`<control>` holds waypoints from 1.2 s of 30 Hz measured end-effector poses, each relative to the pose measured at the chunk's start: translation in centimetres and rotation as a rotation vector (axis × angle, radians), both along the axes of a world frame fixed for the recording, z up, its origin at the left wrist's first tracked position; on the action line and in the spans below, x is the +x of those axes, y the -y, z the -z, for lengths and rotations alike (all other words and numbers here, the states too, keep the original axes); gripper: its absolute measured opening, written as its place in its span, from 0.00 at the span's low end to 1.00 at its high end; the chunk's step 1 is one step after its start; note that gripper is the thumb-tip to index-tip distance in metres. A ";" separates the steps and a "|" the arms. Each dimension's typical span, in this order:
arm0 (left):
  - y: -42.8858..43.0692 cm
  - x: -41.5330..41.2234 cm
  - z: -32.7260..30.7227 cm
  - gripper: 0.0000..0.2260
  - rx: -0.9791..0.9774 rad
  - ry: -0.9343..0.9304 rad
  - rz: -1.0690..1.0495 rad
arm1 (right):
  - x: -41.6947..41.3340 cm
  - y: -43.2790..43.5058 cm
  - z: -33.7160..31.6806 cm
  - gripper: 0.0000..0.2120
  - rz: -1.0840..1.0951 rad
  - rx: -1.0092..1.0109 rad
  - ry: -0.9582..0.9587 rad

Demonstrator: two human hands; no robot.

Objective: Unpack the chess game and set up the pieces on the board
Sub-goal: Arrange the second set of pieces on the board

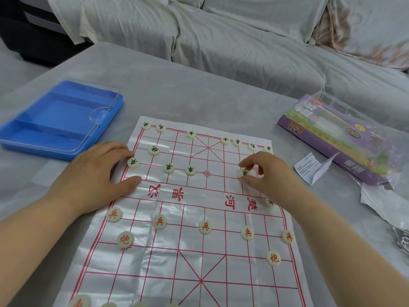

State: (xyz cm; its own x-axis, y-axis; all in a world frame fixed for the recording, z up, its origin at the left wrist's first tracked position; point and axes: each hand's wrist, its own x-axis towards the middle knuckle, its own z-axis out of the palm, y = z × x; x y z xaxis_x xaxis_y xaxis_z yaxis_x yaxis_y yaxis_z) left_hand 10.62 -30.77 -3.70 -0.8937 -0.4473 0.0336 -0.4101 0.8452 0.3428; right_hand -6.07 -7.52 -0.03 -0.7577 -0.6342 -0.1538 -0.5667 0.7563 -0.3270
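Head view: my right hand (267, 173) pinches a black soldier piece (244, 173) between thumb and fingertips, low over the far right part of the board (181, 262). My left hand (97, 173) lies spread and relaxed on the board's left edge, beside a second soldier (133, 162). I should centre the disc on its line crossing and press the thin sheet flat.

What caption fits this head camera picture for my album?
Right hand pinches a piece on the board; left hand rests on its edge.
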 end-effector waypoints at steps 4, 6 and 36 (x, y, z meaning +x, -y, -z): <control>0.0 0.0 0.0 0.28 -0.006 0.006 0.001 | 0.0 -1.0 0.0 0.13 0.061 -0.024 0.046; 0.0 0.0 0.0 0.28 -0.005 0.003 0.003 | 0.2 -0.7 0.2 0.13 0.050 -0.007 0.074; 0.1 0.0 0.1 0.28 -0.002 -0.005 0.010 | 1.9 4.1 1.8 0.14 -0.139 -0.098 0.064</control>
